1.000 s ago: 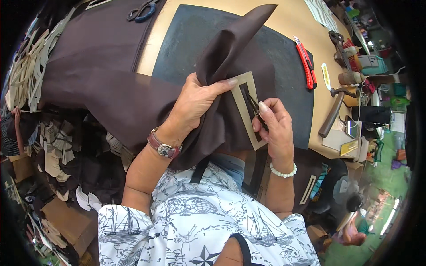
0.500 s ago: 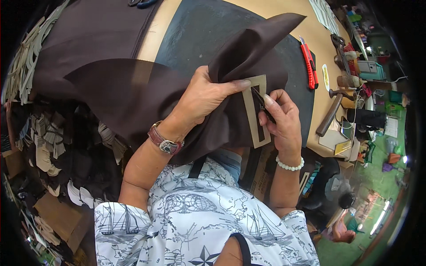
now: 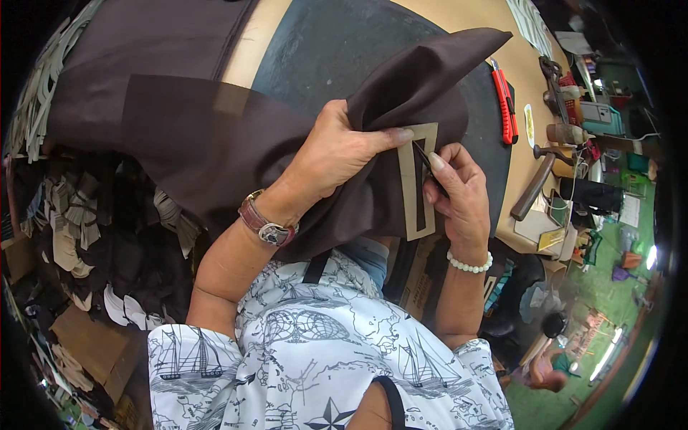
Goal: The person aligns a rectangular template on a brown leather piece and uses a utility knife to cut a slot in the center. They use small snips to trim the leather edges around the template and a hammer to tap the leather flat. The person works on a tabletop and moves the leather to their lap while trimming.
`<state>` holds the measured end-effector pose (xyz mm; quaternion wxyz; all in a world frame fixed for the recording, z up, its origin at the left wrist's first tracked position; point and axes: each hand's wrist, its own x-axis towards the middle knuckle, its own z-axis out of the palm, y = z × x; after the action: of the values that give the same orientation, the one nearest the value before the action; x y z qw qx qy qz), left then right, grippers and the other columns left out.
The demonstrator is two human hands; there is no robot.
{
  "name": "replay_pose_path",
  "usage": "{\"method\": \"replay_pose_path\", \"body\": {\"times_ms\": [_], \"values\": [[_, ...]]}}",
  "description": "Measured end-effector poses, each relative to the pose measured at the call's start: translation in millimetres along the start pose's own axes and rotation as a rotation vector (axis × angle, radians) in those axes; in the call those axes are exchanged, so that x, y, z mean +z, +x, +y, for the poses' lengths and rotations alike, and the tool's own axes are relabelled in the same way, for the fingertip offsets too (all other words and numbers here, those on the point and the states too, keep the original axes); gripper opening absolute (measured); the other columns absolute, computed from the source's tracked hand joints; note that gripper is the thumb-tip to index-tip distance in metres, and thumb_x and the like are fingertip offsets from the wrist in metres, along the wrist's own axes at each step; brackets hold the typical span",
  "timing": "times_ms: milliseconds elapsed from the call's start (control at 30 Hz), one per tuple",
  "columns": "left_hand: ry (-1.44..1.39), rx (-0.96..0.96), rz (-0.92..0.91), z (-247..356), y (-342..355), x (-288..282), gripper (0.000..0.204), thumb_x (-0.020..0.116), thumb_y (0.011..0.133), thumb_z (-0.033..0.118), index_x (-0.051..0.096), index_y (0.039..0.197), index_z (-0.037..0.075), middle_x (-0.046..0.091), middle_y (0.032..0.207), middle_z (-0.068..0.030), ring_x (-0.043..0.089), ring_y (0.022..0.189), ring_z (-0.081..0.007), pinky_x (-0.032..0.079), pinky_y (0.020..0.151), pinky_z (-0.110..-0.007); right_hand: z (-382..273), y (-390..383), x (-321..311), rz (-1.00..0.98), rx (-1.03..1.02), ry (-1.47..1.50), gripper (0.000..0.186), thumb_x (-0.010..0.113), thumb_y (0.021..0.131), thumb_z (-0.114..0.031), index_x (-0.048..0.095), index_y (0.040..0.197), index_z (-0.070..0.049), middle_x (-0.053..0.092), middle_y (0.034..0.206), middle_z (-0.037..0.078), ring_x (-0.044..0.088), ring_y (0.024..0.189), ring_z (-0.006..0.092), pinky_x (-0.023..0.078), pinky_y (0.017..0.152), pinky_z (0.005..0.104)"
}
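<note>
Head view: the left hand (image 3: 340,152) is gripping bunched brown cloth (image 3: 369,211), its thumb resting on the top of a beige frame (image 3: 411,190). The right hand (image 3: 464,193) is pinching a small dark tool (image 3: 423,155) at the frame's opening. The cloth is partly covering a black mat (image 3: 330,54).

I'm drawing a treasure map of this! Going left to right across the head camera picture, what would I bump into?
Pale strips → wristwatch → left hand → tan frame → right hand → red cutter → hammer
</note>
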<state>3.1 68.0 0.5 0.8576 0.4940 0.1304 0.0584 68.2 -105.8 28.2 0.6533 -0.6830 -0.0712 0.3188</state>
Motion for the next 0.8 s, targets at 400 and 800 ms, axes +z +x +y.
{"method": "replay_pose_path", "body": {"times_ms": [400,800], "values": [[-0.036,0.009,0.254,-5,-11,17,0.03,0.07,0.08,0.008,0.061,0.106,-0.005,0.065,0.099,-0.0082,0.062,0.085,-0.0128,0.05,0.075,-0.025,-7,-31,14,0.154,-0.056,-0.169,0.017,0.053,0.094,-0.021,0.047,0.089,-0.006,0.052,0.062,-0.001,0.041,0.053,0.0013,0.03,0.046,0.0161],[-0.11,0.234,0.401,-8,-57,25,0.029,0.066,0.082,0.001,0.059,0.11,0.0,0.064,0.104,-0.0078,0.062,0.091,-0.0141,0.049,0.08,-0.026,29,-64,53,0.104,-0.078,-0.019,0.019,0.042,0.099,-0.023,0.042,0.093,-0.004,0.05,0.061,0.0,0.037,0.049,0.0022,0.031,0.045,0.0183]]}}
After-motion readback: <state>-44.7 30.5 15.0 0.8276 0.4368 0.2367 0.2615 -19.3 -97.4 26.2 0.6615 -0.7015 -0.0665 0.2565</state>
